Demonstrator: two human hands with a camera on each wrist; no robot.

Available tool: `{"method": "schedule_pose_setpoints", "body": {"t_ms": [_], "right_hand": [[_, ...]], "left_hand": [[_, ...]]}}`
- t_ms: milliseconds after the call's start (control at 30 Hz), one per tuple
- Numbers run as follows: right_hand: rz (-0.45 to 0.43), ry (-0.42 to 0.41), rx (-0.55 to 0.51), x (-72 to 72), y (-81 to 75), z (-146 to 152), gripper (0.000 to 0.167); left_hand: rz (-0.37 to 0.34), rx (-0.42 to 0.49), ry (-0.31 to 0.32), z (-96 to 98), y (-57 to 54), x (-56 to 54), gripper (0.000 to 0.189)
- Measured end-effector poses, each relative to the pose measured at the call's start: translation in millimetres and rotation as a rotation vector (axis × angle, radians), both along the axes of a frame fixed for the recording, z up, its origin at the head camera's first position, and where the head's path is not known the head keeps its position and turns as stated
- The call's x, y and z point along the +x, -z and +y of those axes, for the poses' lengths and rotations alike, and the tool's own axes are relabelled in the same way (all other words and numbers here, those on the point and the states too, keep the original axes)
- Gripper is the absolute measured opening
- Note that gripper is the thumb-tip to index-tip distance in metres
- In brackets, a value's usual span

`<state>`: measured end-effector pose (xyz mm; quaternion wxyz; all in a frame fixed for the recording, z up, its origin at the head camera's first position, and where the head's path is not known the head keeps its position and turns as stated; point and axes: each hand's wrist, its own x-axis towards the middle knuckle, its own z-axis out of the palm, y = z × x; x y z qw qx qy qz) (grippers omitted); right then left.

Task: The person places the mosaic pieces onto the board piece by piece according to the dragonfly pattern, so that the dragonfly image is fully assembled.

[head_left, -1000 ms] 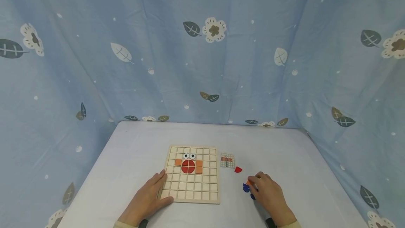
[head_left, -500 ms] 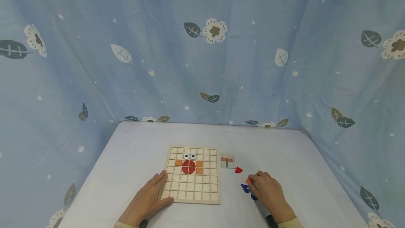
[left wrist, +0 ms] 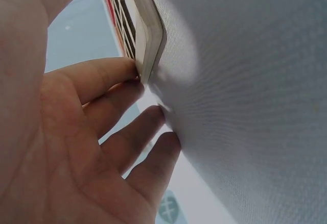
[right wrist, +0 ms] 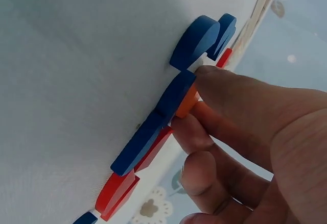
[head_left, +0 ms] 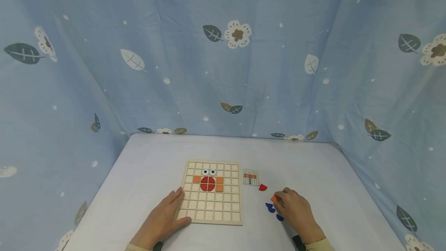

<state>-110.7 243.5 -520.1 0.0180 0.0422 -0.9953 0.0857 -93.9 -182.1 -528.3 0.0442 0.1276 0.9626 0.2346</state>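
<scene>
My left hand point(head_left: 162, 216) rests at the near left corner of a square wooden grid board point(head_left: 231, 198). Its fingertips touch the side edge and the thumb lies along the front edge. In the left wrist view the fingers point(left wrist: 110, 76) reach the board's edge point(left wrist: 148, 35). Right of the board, my right hand point(head_left: 296, 212) pinches an orange tile point(head_left: 273, 198) between thumb and fingers; the hand covers part of it. Blue curved pieces point(head_left: 270, 207) lie right beside those fingertips. In the right wrist view a blue piece point(right wrist: 196, 40) and red pieces point(right wrist: 117, 193) surround the orange tile point(right wrist: 187, 101).
On the board sit two eye tiles point(head_left: 209, 172), a red circle point(head_left: 207, 184) made of quarter pieces, and orange squares point(head_left: 219, 184). A small pattern card point(head_left: 251, 177) lies right of the board, with a red quarter piece point(head_left: 263, 187) near its corner. A blue curtain point(head_left: 223, 69) surrounds the white table point(head_left: 160, 154).
My right hand has shifted slightly away from me with the orange tile. Blue pieces beside it have moved a little and show more fully. The left hand and board have stayed put.
</scene>
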Motion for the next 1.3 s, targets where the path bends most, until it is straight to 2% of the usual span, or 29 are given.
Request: {"method": "schedule_pose_setpoints", "body": {"t_ms": [567,833,967,1133,1200,1300], "right_hand": [[-0.027,0.01,-0.077,-6.6,2.0,-1.5,0.02],[-0.076,0.042,-0.087,-4.1,-0.3,1.3,0.024],[-0.068,0.047,-0.081,-2.3,-1.0,2.9,0.026],[0.004,0.043,-0.077,-2.5,-2.2,2.7,0.03],[0.072,0.03,-0.083,-3.3,-2.1,2.1,0.032],[0.221,-0.017,-0.089,-4.7,-1.6,0.5,0.036]], "left_hand": [[0.002,-0.002,0.003,-0.8,-2.5,0.0,0.091],[-0.007,0.001,0.003,-0.8,-2.4,0.1,0.092],[-0.004,0.0,0.001,-0.8,-1.6,0.3,0.092],[0.011,0.004,0.0,-0.3,-0.7,0.0,0.091],[0.014,0.003,-0.001,-0.3,-0.6,0.0,0.091],[0.007,0.006,0.0,-0.2,-1.6,0.1,0.092]]}}
